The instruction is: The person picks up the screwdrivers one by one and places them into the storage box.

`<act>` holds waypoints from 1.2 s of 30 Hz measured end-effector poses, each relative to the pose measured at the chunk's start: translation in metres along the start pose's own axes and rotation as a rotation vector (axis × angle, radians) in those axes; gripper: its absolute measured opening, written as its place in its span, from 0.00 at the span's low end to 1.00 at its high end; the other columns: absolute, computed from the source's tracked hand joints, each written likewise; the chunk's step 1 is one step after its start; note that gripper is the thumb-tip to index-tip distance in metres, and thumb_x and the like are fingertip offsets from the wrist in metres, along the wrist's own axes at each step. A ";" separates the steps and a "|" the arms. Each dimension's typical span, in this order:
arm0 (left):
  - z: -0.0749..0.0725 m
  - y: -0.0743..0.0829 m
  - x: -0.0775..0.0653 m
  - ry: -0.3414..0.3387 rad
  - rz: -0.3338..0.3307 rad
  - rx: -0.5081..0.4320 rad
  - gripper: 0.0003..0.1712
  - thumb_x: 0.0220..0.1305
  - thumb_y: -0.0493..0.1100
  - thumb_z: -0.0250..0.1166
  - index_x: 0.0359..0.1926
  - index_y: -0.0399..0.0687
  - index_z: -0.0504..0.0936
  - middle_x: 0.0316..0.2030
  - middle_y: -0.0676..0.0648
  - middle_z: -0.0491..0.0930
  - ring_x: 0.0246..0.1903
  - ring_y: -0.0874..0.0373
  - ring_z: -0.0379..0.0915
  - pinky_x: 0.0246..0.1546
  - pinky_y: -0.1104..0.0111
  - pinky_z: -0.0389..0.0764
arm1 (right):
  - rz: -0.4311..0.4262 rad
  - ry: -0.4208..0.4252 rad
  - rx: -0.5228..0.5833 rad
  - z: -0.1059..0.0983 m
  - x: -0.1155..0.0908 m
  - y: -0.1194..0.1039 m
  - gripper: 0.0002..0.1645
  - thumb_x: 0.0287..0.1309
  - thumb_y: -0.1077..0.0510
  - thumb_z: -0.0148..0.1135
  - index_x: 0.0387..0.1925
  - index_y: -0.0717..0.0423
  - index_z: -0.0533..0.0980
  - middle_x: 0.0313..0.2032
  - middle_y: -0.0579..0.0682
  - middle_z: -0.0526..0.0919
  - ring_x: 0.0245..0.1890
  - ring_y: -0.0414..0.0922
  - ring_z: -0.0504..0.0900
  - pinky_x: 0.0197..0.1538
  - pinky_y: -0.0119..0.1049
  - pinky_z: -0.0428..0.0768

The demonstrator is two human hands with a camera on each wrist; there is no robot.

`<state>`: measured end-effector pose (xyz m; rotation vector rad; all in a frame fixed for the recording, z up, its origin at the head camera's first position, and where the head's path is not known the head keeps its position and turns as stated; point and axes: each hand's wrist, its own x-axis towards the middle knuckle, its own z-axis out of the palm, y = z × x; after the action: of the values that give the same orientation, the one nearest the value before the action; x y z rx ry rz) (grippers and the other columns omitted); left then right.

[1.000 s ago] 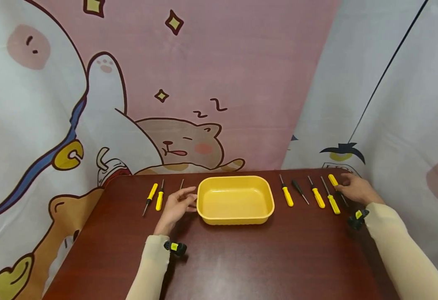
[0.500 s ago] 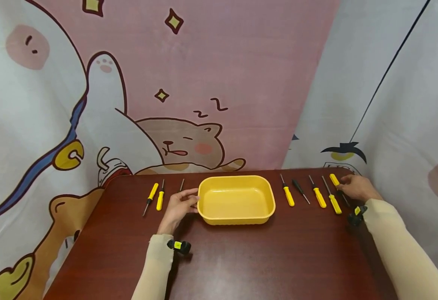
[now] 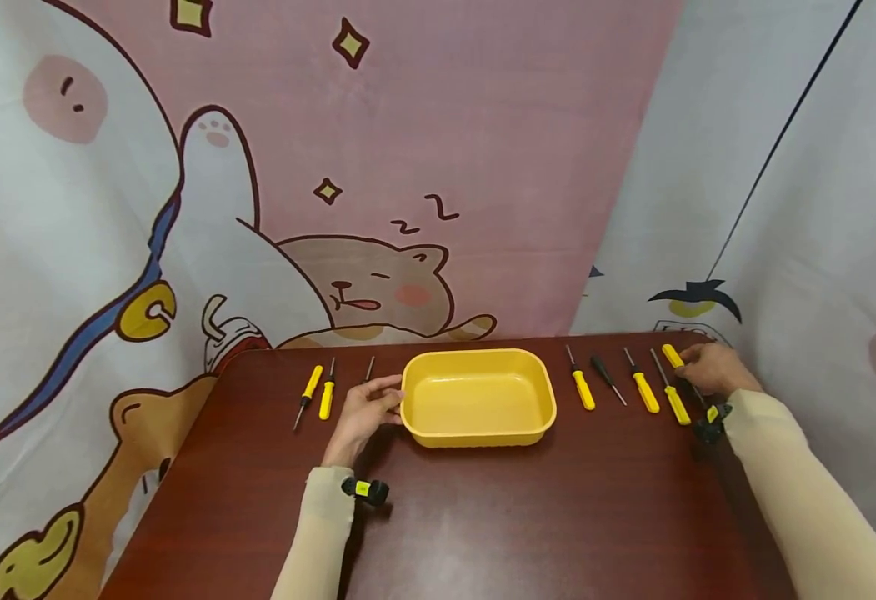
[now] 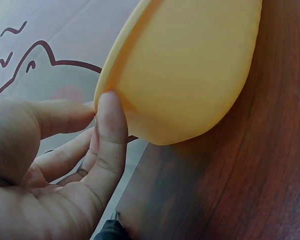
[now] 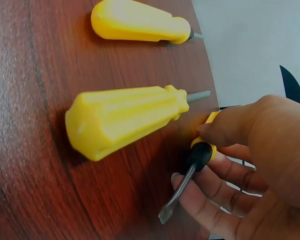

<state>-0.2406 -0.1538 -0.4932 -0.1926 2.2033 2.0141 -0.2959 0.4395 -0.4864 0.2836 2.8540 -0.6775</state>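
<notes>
Yellow-handled screwdriver (image 3: 673,357) sits at the far right of the table (image 3: 498,517), its handle end toward the far edge and its metal tip toward the near right. Your right grip (image 3: 718,369) is closed round the handle just by the black collar (image 5: 202,154), thumb on one side, fingers on the other. Whether the tool is clear of the table is hard to tell, since your fingers hide part of it. Your left grip (image 3: 362,419) pinches the left rim of the yellow tray (image 3: 478,440), well apart from the tool.

Holding so close to the collar probably puts most of the weight beyond your fingers, so a quick lift could let the handle swing down or roll free. The neighbouring screwdriver (image 5: 127,120) lies just to the left, and a low leftward sweep could knock it askew. A tug on the rim could slide or tip your tray, and a careless left knuckle could nudge the half-hidden metal shaft (image 3: 370,367) beside it
</notes>
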 end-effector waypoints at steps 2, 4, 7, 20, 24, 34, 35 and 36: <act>0.000 0.000 0.000 0.001 -0.006 0.003 0.21 0.68 0.35 0.67 0.61 0.43 0.82 0.48 0.32 0.83 0.30 0.54 0.82 0.37 0.62 0.90 | 0.009 -0.007 0.009 0.000 -0.001 -0.002 0.31 0.66 0.60 0.59 0.62 0.80 0.68 0.48 0.75 0.79 0.33 0.54 0.80 0.28 0.36 0.82; -0.001 -0.002 0.001 -0.003 -0.001 -0.005 0.20 0.68 0.35 0.67 0.60 0.44 0.83 0.48 0.33 0.83 0.30 0.54 0.82 0.35 0.64 0.90 | 0.004 -0.005 -0.005 0.000 -0.001 -0.002 0.31 0.65 0.60 0.59 0.61 0.80 0.68 0.48 0.75 0.79 0.33 0.54 0.80 0.29 0.38 0.83; 0.000 -0.003 0.001 -0.014 0.006 -0.008 0.20 0.68 0.35 0.67 0.61 0.43 0.82 0.48 0.33 0.83 0.30 0.55 0.82 0.35 0.64 0.90 | -0.001 -0.004 -0.040 -0.001 -0.003 0.002 0.31 0.64 0.60 0.58 0.61 0.81 0.68 0.49 0.76 0.78 0.34 0.56 0.79 0.30 0.38 0.82; 0.000 -0.003 0.001 -0.015 0.001 -0.009 0.21 0.69 0.36 0.67 0.61 0.45 0.82 0.47 0.35 0.83 0.30 0.55 0.82 0.36 0.65 0.90 | -0.030 0.063 -0.049 -0.003 -0.006 -0.001 0.30 0.62 0.59 0.60 0.60 0.77 0.69 0.44 0.71 0.79 0.34 0.55 0.77 0.30 0.36 0.79; 0.000 -0.004 0.003 -0.015 0.000 -0.008 0.21 0.69 0.36 0.67 0.61 0.45 0.82 0.47 0.34 0.83 0.30 0.55 0.81 0.35 0.66 0.89 | -0.054 0.076 -0.046 -0.004 -0.008 -0.005 0.30 0.61 0.59 0.60 0.59 0.76 0.69 0.42 0.70 0.79 0.33 0.54 0.77 0.29 0.34 0.78; 0.001 -0.003 0.002 -0.007 -0.003 -0.005 0.21 0.69 0.36 0.67 0.62 0.45 0.81 0.47 0.34 0.83 0.30 0.54 0.81 0.35 0.65 0.89 | -0.135 0.110 -0.083 -0.012 -0.018 -0.022 0.29 0.62 0.59 0.61 0.60 0.73 0.71 0.50 0.72 0.78 0.40 0.60 0.78 0.37 0.46 0.81; 0.001 -0.004 0.002 -0.008 -0.002 -0.004 0.21 0.69 0.36 0.67 0.62 0.44 0.81 0.48 0.34 0.83 0.30 0.54 0.81 0.35 0.65 0.89 | -0.143 0.113 -0.085 -0.012 -0.019 -0.023 0.29 0.62 0.59 0.61 0.61 0.73 0.71 0.50 0.72 0.78 0.41 0.60 0.77 0.38 0.47 0.81; 0.000 -0.004 0.002 -0.011 0.000 -0.005 0.21 0.70 0.36 0.66 0.63 0.44 0.81 0.48 0.34 0.83 0.30 0.54 0.81 0.35 0.66 0.89 | -0.150 0.117 -0.085 -0.012 -0.020 -0.025 0.29 0.62 0.59 0.60 0.61 0.72 0.71 0.51 0.72 0.78 0.41 0.60 0.77 0.38 0.48 0.81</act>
<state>-0.2416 -0.1537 -0.4976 -0.1818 2.1919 2.0159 -0.2835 0.4202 -0.4609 0.0995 3.0303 -0.5810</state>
